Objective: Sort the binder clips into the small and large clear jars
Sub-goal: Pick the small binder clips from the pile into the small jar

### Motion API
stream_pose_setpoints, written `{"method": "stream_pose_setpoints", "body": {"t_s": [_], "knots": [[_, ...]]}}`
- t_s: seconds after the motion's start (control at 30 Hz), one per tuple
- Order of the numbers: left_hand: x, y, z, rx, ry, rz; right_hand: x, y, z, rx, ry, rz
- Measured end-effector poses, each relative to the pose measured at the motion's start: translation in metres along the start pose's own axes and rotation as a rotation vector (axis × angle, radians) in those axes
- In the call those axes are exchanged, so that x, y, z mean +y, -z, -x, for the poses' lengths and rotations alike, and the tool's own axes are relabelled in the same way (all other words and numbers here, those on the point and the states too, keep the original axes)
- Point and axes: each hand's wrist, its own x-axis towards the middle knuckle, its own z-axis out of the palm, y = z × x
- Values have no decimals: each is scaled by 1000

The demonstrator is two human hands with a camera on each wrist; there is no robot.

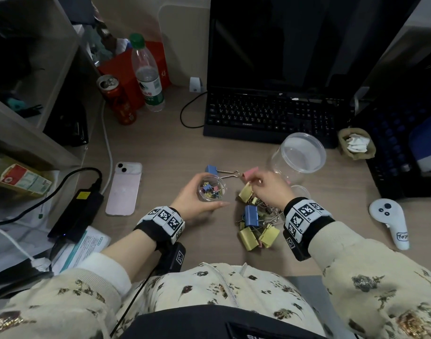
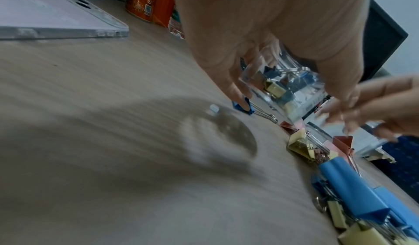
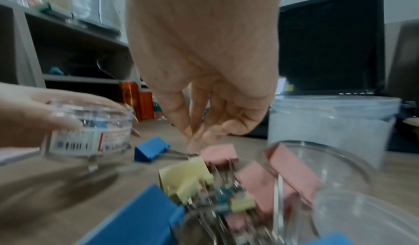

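Several small binder clips (image 1: 210, 189) already sit in the small jar (image 1: 212, 187) gripped by the left hand (image 1: 197, 199), while the right hand (image 1: 268, 189), fingertips pinched together, hovers over the unsorted pile (image 1: 254, 221) on the tabletop (image 1: 172, 148); the large jar (image 1: 297, 155) looks empty.

Soft, dim indoor light falls from above, throwing a broad smeared shadow on the desk (image 2: 113, 141) toward seven o'clock in the left wrist view, while both wrist views are motion-blurred and the head view bows at its edges.
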Motion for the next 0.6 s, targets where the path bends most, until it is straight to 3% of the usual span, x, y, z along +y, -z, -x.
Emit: {"method": "stream_pose_setpoints", "body": {"t_s": [0.1, 0.17, 0.43, 0.6], "knots": [[0, -1, 2, 2, 16, -5, 14, -4, 6, -186, -84, 72], [1, -1, 2, 3, 17, -3, 20, -3, 10, -229, -104, 85], [1, -5, 7, -4, 16, -5, 26, -13, 10, -93, -128, 250], [1, -1, 13, -4, 17, -36, 22, -27, 9, -130, -103, 375]]}}
